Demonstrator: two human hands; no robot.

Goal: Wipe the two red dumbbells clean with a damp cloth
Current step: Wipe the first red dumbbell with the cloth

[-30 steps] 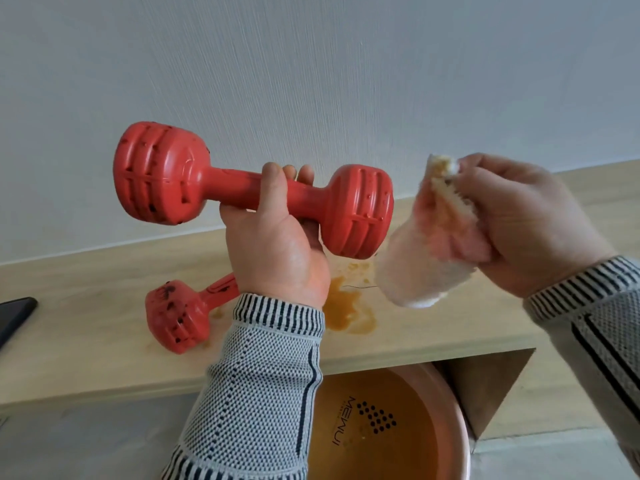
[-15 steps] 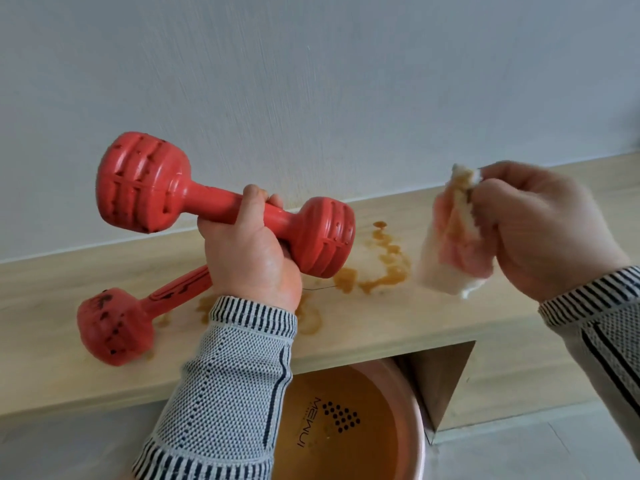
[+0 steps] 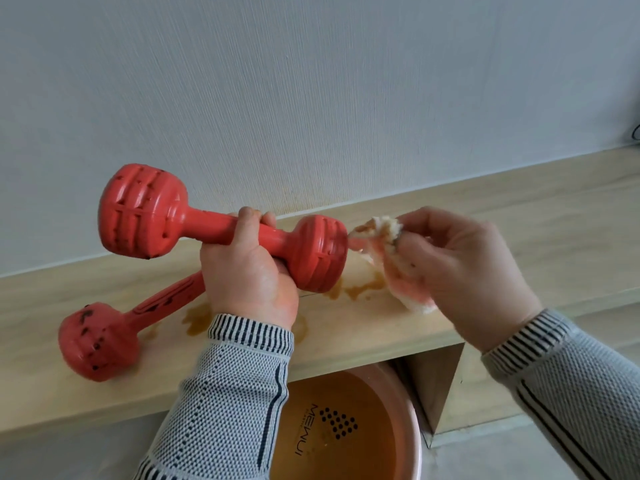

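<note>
Left hand (image 3: 247,271) grips dumbbell (image 3: 221,226); right hand (image 3: 460,271) presses cloth (image 3: 388,258) against it.

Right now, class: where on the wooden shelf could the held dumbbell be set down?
Bare wood lies right of the right hand, toward the shelf far end. Around the lying dumbbell and brown spills it is crowded.
</note>
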